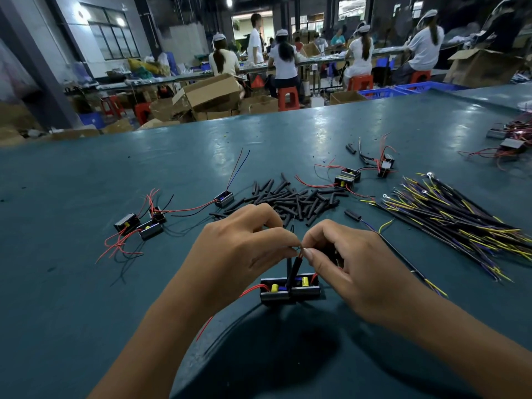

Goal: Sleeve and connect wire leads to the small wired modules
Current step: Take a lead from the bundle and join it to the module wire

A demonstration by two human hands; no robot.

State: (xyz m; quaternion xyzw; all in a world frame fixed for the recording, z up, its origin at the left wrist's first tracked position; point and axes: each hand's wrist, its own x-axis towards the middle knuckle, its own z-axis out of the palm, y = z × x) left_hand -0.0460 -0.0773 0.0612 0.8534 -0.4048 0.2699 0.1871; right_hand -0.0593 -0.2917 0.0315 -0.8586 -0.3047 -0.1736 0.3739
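Two small black modules (290, 287) with yellow capacitors sit side by side on the green table (86, 298) just below my hands. A black sleeved lead (295, 269) rises from them to my fingertips. My left hand (236, 251) and my right hand (345, 263) meet above the modules, and each pinches the lead's bare wire end between thumb and forefinger. A red wire (250, 290) trails left from the modules. A long black lead (403, 257) with yellow and blue ends runs off under my right hand.
A heap of black sleeve pieces (293, 201) lies beyond my hands. Wired modules (141, 223) sit at the left, more modules (348, 178) at the back right. A bundle of black, yellow and blue leads (460, 220) fans out at the right. People work at far benches.
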